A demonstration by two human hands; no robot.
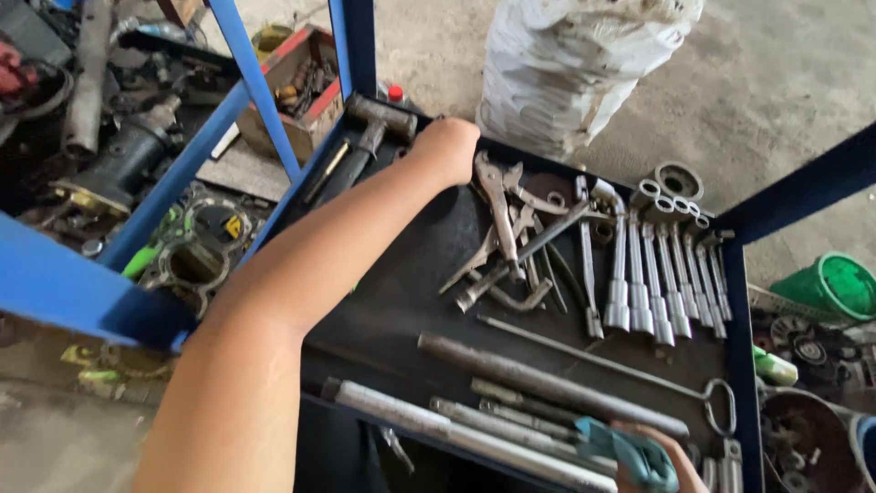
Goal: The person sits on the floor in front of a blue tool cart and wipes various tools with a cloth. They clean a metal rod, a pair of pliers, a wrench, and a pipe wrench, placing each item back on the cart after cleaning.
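My left hand (pixel 446 144) reaches across to the far left corner of the black tool tray (pixel 401 301). It is beside a hammer (pixel 379 117) and just left of locking pliers (pixel 497 205). Its fingers curl away from the camera, so its grip is hidden. At the bottom edge of the view, my right hand (pixel 659 461) is closed around a teal-handled tool (pixel 625 445). It lies over several long steel bars (pixel 547 376) at the tray's near side.
A row of socket wrenches (pixel 659 278) lies at the tray's right, with a ring-ended rod (pixel 721 403) nearby. Blue frame posts (pixel 354 46) rise around the tray. A white sack (pixel 584 64), a green bucket (pixel 835 285), a wooden box (pixel 294 82) and engine parts (pixel 119 164) stand on the floor.
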